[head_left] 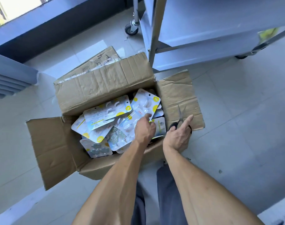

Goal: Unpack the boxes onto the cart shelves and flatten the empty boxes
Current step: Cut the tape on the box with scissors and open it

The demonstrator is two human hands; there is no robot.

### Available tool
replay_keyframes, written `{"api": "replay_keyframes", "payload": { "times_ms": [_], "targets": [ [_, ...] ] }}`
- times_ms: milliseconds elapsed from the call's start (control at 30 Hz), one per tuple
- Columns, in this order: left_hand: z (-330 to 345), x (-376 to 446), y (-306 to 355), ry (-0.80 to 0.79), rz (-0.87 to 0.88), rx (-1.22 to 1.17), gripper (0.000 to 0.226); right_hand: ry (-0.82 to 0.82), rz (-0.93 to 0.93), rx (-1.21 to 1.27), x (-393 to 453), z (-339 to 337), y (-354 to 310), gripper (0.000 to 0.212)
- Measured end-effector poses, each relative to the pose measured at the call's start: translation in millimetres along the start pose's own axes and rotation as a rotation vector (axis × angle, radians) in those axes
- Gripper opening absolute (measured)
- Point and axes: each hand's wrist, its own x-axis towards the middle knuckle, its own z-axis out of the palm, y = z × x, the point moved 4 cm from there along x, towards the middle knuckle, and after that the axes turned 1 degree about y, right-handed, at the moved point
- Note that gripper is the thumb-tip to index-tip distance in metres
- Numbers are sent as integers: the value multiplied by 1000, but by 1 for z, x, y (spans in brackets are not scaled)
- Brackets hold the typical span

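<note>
At centre, on the floor, an opened box [104, 88] is seen with all four flaps folded out, full of blister packs [109, 117] heaped loosely to the brim. The left hand [145, 129] is reached into the box toward its 3 o'clock side; its fingers are curled among the packs with the forefinger laid on one, though whether a pack is actually pinched cannot be told. The right hand [179, 135] is held over the right flap and is closed round the handles of scissors [180, 118], forefinger stretched forward, blades pointing to 12 o'clock. At 1 o'clock the cart [203, 51] is parked just beyond the box; its lower shelf looks bare, and a yellow-green item [267, 34] is glimpsed on the upper level at the frame edge. A flattened box [98, 60] lies behind, at 11 o'clock. Judged from this, the box is cut open but hardly unpacked: nearly all packs remain to be shelved, and flattening is left.
</note>
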Motion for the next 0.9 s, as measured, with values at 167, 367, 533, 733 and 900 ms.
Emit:
{"api": "replay_keyframes", "payload": {
  "times_ms": [167, 367, 533, 733, 900],
  "targets": [
    [52, 30, 47, -96, -30, -192, 38, -248, 65, -78, 60, 12, 6, 45],
    [74, 53, 50, 207, -192, -310, 24, -370, 65, -125, 95, 19, 17, 19],
    [82, 59, 53, 320, -229, -158, 25, -456, 124, -98, 112, 25, 26, 13],
    [73, 63, 50, 130, -399, -410, 18, -569, 116, -112, 101, 17, 27, 14],
    [58, 41, 26, 83, -285, -205, 21, -367, 142, -141, 85, -1, 11, 13]
  ]
}}
